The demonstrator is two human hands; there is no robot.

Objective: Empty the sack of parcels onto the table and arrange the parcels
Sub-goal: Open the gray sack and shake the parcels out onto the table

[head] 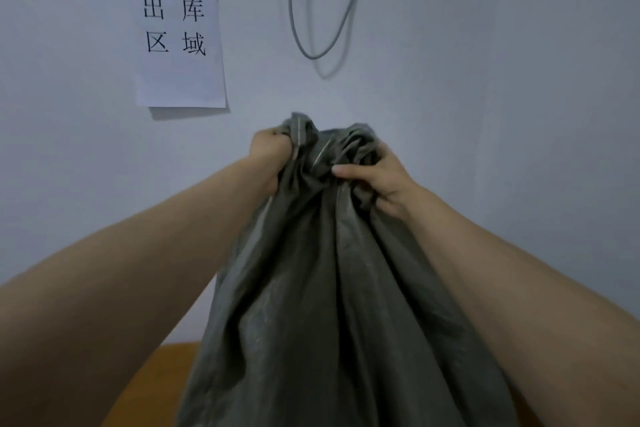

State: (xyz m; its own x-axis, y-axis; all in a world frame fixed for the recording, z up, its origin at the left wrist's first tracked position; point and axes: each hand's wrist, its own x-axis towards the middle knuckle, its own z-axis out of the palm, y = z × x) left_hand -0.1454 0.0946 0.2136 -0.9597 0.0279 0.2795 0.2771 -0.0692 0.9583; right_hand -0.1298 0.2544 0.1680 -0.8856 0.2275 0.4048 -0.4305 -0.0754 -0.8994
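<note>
Holding a grey sack [329, 288] up by its bunched top before a pale wall [485, 80].

At left a paper sign [176, 42] with four black characters is stuck to the wall, and low down a corner of the brown table [152, 374] shows under the left forearm. The left hand [270, 152] is clenched round a gathered fold of the sack's top. The sack hangs slack and creased between the forearms, running out of view at the bottom; whether it touches the table I cannot tell. Above it a grey cable [322, 10] loops down the wall. The right hand [377, 177] grips the neighbouring bunch, thumb across the front.
</note>
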